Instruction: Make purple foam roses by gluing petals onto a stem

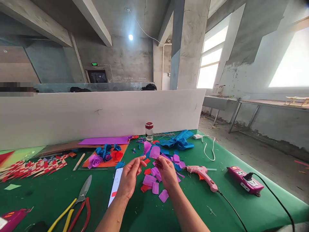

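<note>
My left hand (pixel 131 175) is closed in a pinch, with a curled purple crepe paper petal (pixel 147 147) rising from its fingertips. Between the thumb and finger of my right hand (pixel 166 170) is another purple crepe paper petal (pixel 154 152), held upright. Below and between the hands, several loose purple paper pieces (pixel 150 180) lie mixed with a few red pieces (pixel 147 171). A pink hot glue gun (pixel 202 174) rests just right of my right hand. Finished paper flowers, among them a purple rose (pixel 95 161), sit on an orange sheet (pixel 124 151) to the left.
A phone (pixel 117 183) lies by my left forearm, with scissors (pixel 84 188) and pliers (pixel 80 214) further left. Behind stand a red-lidded jar (pixel 149 131), crumpled blue crepe paper (pixel 180 140) and a white partition (pixel 103 116). A purple power strip (pixel 245 180) trails a black cord on the right.
</note>
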### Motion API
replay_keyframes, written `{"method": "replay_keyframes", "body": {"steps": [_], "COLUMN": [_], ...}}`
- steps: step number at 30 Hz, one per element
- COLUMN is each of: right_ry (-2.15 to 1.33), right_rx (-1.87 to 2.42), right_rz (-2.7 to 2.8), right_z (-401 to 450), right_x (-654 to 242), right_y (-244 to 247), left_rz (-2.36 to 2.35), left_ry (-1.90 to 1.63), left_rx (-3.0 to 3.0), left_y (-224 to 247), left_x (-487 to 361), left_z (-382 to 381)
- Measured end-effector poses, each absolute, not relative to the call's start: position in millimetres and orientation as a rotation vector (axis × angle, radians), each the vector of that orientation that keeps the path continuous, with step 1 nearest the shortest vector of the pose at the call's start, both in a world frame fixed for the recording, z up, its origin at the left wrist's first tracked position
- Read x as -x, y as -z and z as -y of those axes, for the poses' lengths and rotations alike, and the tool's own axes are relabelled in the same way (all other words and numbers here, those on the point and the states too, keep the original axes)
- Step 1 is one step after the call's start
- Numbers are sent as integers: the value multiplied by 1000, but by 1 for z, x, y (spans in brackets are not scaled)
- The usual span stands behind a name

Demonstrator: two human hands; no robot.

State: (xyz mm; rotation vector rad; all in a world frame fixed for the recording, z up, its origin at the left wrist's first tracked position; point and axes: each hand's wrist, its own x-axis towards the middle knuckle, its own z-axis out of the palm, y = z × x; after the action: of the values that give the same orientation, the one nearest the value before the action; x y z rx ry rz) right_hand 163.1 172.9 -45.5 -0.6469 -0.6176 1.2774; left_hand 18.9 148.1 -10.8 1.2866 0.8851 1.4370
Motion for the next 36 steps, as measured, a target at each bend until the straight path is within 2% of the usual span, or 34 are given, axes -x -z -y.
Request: {"method": "replay_keyframes", "body": {"steps": [36], "right_ry": [-1206], "right_rx": [622], "right_rz": [732], "right_z": [-167], "right_x": [-159], "right_y": [42], "left_rz": [-794], "left_ry": [-1479], "left_rx": [-843], "left_y": [25], "left_x": [-29], "left_z": [-156]}}
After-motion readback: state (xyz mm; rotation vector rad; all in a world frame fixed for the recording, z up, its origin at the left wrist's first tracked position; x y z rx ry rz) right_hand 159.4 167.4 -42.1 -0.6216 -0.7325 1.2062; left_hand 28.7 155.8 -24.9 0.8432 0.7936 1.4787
